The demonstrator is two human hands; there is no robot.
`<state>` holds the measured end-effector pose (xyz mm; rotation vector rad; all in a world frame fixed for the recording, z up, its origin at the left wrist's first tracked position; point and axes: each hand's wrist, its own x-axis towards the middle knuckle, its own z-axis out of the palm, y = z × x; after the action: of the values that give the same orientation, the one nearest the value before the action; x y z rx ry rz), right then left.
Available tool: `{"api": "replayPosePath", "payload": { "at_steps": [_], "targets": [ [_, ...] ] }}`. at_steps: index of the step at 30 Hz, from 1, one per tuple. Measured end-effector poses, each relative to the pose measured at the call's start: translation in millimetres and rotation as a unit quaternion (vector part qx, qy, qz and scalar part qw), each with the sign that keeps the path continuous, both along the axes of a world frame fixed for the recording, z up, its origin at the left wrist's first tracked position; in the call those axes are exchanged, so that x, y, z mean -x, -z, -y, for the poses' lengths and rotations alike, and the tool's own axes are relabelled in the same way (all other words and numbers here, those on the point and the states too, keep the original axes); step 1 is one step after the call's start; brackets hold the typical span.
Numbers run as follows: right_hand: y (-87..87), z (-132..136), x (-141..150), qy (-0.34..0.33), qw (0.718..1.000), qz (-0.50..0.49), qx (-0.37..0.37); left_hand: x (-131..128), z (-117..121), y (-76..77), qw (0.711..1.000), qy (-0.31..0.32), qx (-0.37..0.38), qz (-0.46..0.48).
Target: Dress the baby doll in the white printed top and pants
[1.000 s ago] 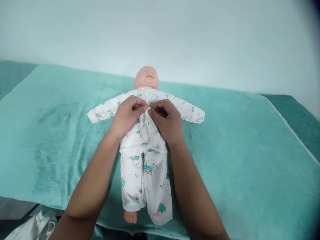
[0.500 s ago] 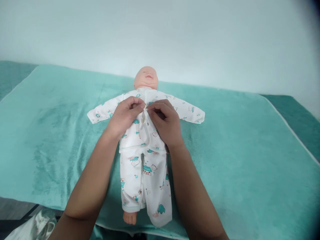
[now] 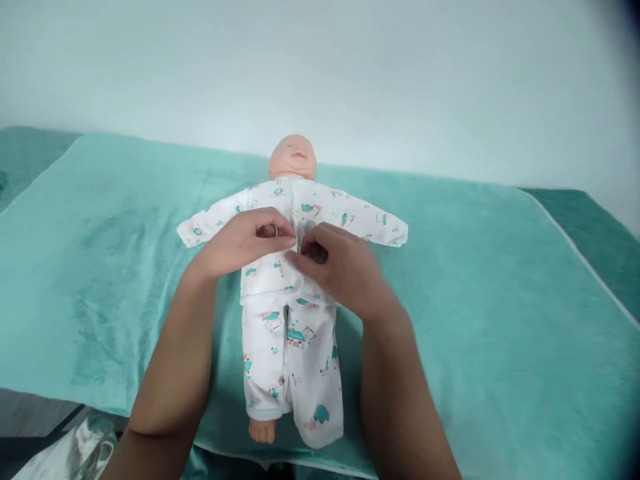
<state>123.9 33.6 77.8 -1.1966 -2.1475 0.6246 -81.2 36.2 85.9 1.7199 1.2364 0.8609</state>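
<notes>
A baby doll (image 3: pixel 293 155) lies on its back on a teal towel (image 3: pixel 475 280), dressed in a white printed shirt (image 3: pixel 345 217) and matching trousers (image 3: pixel 293 360). My left hand (image 3: pixel 240 241) and my right hand (image 3: pixel 340 268) meet over the middle of the shirt front. Both pinch the fabric edges along the shirt's opening, fingertips almost touching. One bare foot (image 3: pixel 263 431) sticks out of the left trouser leg.
The towel covers a wide surface against a pale wall (image 3: pixel 400 73). A darker teal cover (image 3: pixel 590 227) shows at the right and far left. Something shiny and silvery (image 3: pixel 75 450) lies below the towel's near edge at bottom left.
Both hands have slid down the shirt front from the upper chest to the mid chest, still pinching the opening. The doll has not moved.
</notes>
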Motion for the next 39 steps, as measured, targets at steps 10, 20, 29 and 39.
{"api": "replayPosePath", "payload": {
  "at_steps": [10, 20, 29, 39],
  "targets": [
    [3.3, 12, 9, 0.023, 0.995, 0.093, -0.04, 5, 1, 0.3, 0.997, 0.053, 0.032, 0.039],
    [-4.1, 12, 8, 0.023, 0.997, 0.072, 0.012, 2, 0, 1.6, 0.993, 0.017, 0.065, 0.094],
    [2.2, -2, -7, -0.025, 0.948, -0.221, 0.229, 3, -1, 2.0, 0.998, 0.039, 0.033, 0.033],
    [8.4, -6, -6, -0.063, 0.933, -0.243, 0.257, 3, -2, 4.1, 0.998, 0.048, 0.017, 0.022]
  ]
}}
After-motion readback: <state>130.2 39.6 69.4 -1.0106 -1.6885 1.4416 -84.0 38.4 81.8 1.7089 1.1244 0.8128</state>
